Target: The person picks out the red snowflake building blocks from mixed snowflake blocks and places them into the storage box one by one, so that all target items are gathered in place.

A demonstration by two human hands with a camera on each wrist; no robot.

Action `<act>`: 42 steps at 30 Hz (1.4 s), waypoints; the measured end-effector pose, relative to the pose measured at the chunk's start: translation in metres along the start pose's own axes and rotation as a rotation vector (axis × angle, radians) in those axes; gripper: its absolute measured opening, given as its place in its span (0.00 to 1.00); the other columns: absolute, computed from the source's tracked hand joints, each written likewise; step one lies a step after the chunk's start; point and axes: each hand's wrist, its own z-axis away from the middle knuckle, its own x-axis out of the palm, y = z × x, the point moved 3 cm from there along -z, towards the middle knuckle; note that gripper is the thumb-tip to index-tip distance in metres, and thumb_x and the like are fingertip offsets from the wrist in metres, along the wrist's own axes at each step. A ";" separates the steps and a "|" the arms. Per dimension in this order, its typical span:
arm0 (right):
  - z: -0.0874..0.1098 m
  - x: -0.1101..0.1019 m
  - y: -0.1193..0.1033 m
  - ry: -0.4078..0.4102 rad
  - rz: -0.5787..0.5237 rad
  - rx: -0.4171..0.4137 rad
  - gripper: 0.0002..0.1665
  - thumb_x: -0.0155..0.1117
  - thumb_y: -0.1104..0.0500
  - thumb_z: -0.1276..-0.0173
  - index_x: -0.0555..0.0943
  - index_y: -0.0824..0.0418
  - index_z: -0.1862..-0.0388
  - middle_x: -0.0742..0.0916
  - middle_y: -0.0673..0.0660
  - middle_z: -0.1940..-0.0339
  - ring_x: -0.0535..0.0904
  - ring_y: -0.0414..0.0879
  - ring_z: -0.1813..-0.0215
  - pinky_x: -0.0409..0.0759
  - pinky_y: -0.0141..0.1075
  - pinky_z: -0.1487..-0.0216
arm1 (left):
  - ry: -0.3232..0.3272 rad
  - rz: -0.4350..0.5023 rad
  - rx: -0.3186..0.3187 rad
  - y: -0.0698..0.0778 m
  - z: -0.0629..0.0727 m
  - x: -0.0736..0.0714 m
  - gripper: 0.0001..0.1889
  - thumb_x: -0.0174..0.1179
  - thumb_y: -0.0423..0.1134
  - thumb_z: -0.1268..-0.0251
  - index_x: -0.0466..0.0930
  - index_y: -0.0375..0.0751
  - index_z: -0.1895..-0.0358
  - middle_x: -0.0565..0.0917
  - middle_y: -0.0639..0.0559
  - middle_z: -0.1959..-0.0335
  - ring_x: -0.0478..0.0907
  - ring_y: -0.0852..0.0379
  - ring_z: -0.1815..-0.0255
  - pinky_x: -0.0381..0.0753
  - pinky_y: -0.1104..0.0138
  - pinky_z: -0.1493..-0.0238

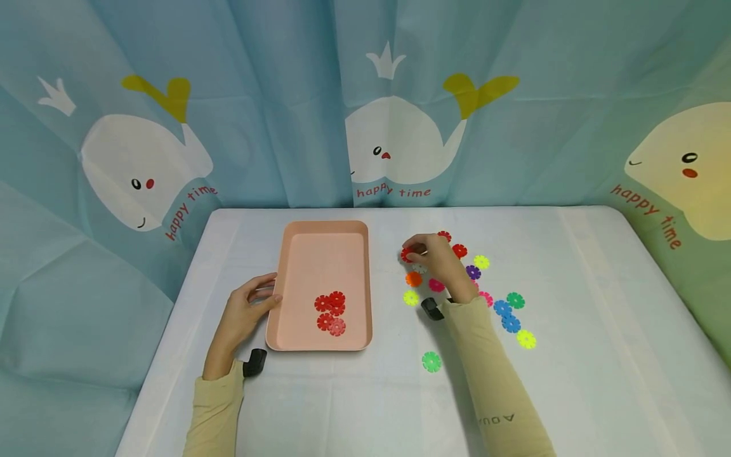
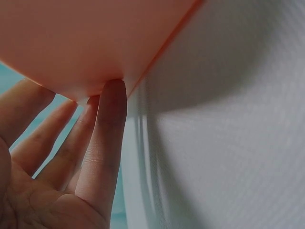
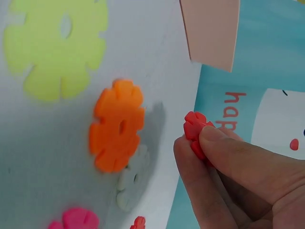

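My right hand [image 1: 435,252] pinches a red interlocking plastic disc [image 3: 194,129] between thumb and fingers. The disc is notched round its edge and held above the table. Lower in the head view, an orange disc [image 1: 414,278] and a pale translucent disc [image 3: 133,179] lie close by. My left hand [image 1: 244,311] rests at the left side of a pink tray [image 1: 325,254], its straight fingertips [image 2: 113,90] touching the outer wall. Several red discs [image 1: 323,303], some overlapping, sit in the tray's lower right part.
Loose discs lie on the white table [image 1: 320,406], among them two blue discs [image 1: 511,324], a purple disc [image 1: 473,272], a yellow disc [image 1: 526,339] and two green ones, the lighter disc [image 1: 431,362] nearer the front. A whale-print curtain [image 1: 274,114] hangs behind.
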 end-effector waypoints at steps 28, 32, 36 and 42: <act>0.003 0.019 -0.034 -0.032 -0.040 -0.059 0.12 0.67 0.69 0.34 0.85 0.68 0.52 0.89 0.61 0.56 0.85 0.54 0.55 0.84 0.44 0.52 | -0.003 -0.014 0.005 -0.001 0.000 -0.001 0.28 0.64 0.37 0.32 0.70 0.37 0.30 0.76 0.37 0.35 0.78 0.40 0.40 0.75 0.80 0.50; 0.002 0.021 -0.042 -0.035 -0.048 -0.068 0.11 0.67 0.69 0.34 0.85 0.68 0.53 0.89 0.61 0.57 0.85 0.54 0.56 0.84 0.44 0.51 | 0.002 -0.032 0.006 -0.001 0.000 -0.001 0.28 0.64 0.38 0.32 0.70 0.37 0.30 0.76 0.37 0.35 0.78 0.40 0.39 0.74 0.81 0.50; 0.001 0.025 -0.047 -0.043 -0.050 -0.073 0.10 0.66 0.69 0.33 0.85 0.68 0.53 0.89 0.61 0.58 0.86 0.52 0.57 0.85 0.43 0.52 | 0.003 -0.044 0.003 -0.001 0.000 0.000 0.28 0.65 0.38 0.32 0.70 0.37 0.30 0.76 0.37 0.35 0.78 0.41 0.39 0.73 0.81 0.50; 0.001 0.029 -0.055 -0.034 -0.046 -0.091 0.10 0.66 0.69 0.33 0.86 0.68 0.54 0.89 0.61 0.58 0.86 0.51 0.57 0.85 0.41 0.53 | 0.006 -0.034 0.006 -0.001 0.000 0.000 0.28 0.65 0.37 0.33 0.71 0.36 0.31 0.76 0.38 0.35 0.78 0.41 0.40 0.73 0.81 0.51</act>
